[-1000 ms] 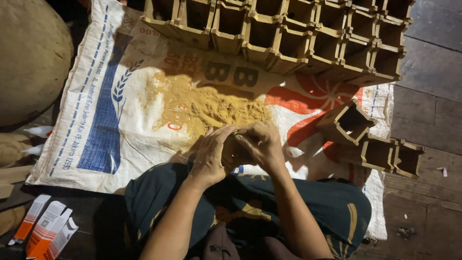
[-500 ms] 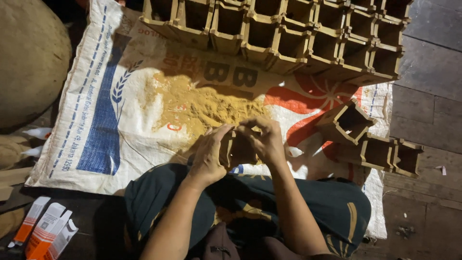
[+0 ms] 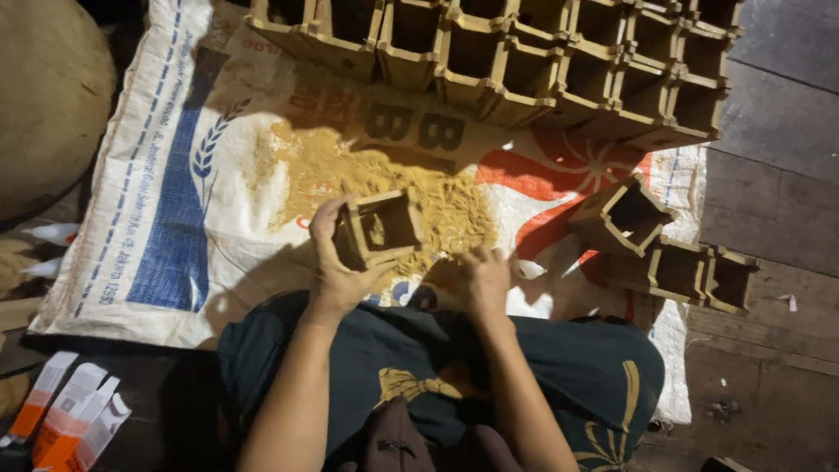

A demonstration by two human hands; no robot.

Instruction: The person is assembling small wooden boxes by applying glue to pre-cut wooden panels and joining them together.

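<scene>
Where the view begins at the far left, a large tan sack (image 3: 48, 96) bulges in shadow, and below it three flat orange-and-white cartons (image 3: 74, 415) lie on the dark floor (image 3: 778, 166). Just right of these spreads a woven plastic sack (image 3: 175, 218), white with a blue band and a red pattern, laid flat as a mat. On its middle sits a heap of yellowish sawdust-like powder (image 3: 350, 175).

At the near edge of that heap the left hand (image 3: 336, 262) holds a small square brown box mould (image 3: 380, 229), tilted so its open mouth faces up toward the camera; the grip is closed around the mould, thumb on its left wall and fingers beneath, lifting it clear of the mat. A little powder shows inside it.

Just right, the right hand (image 3: 476, 280) lies palm-down on the powder at the heap's near edge, fingers curled into the loose material; whether its grip is closed on a pinch of it cannot be told. Both forearms rise from a lap in dark green cloth (image 3: 559, 367) with a yellow print.

Along the top, rows of the same square moulds (image 3: 524, 61) stand packed side by side with mouths up. Farther right, three loose moulds (image 3: 664, 249) lie near the mat's edge, one tilted, two touching each other.
</scene>
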